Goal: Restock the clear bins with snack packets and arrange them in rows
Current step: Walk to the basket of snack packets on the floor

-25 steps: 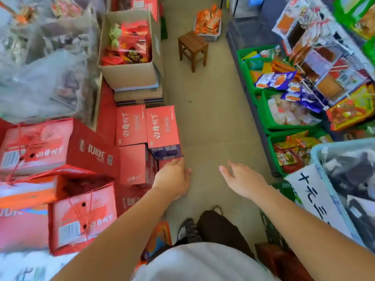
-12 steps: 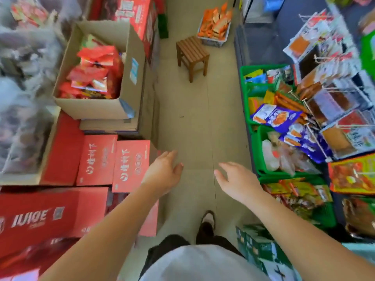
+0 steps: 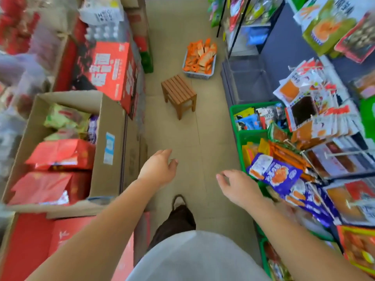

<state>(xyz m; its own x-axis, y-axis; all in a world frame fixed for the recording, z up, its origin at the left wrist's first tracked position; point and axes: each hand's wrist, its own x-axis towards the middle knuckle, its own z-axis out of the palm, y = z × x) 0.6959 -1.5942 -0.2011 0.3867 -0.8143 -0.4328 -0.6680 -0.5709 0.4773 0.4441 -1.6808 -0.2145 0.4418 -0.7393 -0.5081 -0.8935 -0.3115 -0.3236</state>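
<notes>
Left hand point(image 3: 157, 169) and right hand point(image 3: 238, 186) float loose-fingered, empty, the orange snack packets point(image 3: 199, 55) heaped in the floor basket point(image 3: 197, 75) beyond the stool point(image 3: 178, 92), likely light, crinkly, slippery, best pinched at sealed edges

One left hand point(image 3: 157, 169), one right hand point(image 3: 239, 187), one wooden stool point(image 3: 179, 92), one basket point(image 3: 197, 75) of orange packets point(image 3: 199, 55), one open cardboard box point(image 3: 110, 118).

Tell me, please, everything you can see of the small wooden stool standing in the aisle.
The stool is small and brown, seemingly wood, with a square top of parallel slats and straight square legs, three of them showing. It stands upright on the beige tiled floor mid-aisle, its top bare. Only the floor touches it; the grey basket of orange packets sits just beyond it, apart.
</notes>
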